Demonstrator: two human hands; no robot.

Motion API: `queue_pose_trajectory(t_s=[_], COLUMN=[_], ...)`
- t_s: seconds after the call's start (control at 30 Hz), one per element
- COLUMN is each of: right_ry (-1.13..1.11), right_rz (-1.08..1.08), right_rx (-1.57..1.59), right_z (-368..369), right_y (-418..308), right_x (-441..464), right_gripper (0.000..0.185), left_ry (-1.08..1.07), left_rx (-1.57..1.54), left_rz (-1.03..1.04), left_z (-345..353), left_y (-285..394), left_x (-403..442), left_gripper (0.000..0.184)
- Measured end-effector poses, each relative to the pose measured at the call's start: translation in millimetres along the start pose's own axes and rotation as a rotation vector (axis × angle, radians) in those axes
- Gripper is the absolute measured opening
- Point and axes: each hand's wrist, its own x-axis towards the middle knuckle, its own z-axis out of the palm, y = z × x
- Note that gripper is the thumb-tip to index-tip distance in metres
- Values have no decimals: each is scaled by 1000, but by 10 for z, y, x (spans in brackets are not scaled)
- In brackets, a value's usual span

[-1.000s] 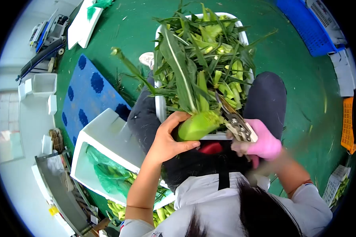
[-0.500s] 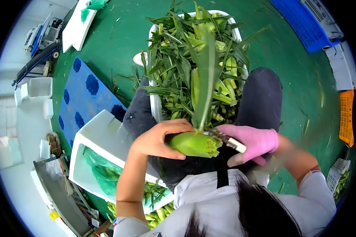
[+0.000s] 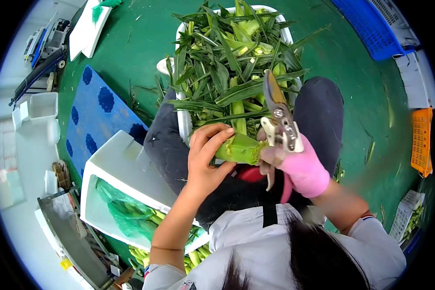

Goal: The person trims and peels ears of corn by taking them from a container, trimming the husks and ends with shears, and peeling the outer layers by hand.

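Observation:
A green ear of corn (image 3: 240, 149) in its husk lies sideways over my lap, its ends trimmed short. My left hand (image 3: 205, 157), bare, is closed around its left side with the fingers on top. My right hand (image 3: 304, 166), in a pink glove, grips pruning shears (image 3: 279, 113) with the blades pointing up and away from me. The fingertips of that hand also touch the right end of the ear. Just beyond my hands stands a white tub (image 3: 183, 123) heaped with cut corn leaves and husks (image 3: 222, 72).
To my left, a white foam box (image 3: 89, 193) holds a green plastic bag (image 3: 123, 205) and corn. Farther left lies a blue mat (image 3: 96, 121). More ears (image 3: 195, 258) are beside me. A blue crate (image 3: 372, 31) and an orange crate (image 3: 421, 142) stand at right.
The long leaf that stood up from the ear is off it now. The ear has moved slightly away from me. The shears have swung from lying at the ear to pointing upward.

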Motion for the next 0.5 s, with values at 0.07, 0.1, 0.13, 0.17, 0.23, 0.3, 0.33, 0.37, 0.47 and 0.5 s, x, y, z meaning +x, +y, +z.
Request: queue_pose_trajectory(t_s=[0.07,0.1,0.13,0.17,0.23,0.3,0.33,0.37,0.47,0.5], right_ry=[-28,-32,-38,-5,-64,-73,-96,-121,-180,-178], right_rz=[-53,-86,-115,-129,-141,-56,-60,-65,5,4], right_rx=[17,-18,-54,-92,-134,-131,-42,45,-4,-21], right_z=[43,31,37,73,104,204,246,280,329,352], right_y=[35,63,89,111,103,33,79,141,147,169], right_x=[61,102,131,147,179,177,195,227,246,225], right_gripper=[28,28,28,28,29,31,31,31,33,34], left_ry=[139,199,222,245,311,323,333,209,-32,-88], left_rx=[74,106,118,129,133,-177,-330,-637,-1066,-566], left_rz=[12,2,-19,-38,-85,-227,-296,-470,-703,-573], left_z=[91,143,162,174,212,280,289,270,134,57], left_y=[62,57,69,76,71,94,109,126,237,224], left_x=[-47,-85,-121,-150,-223,-275,-307,-340,-371,-466], left_gripper=[72,71,71,72,69,69,69,71,81,93])
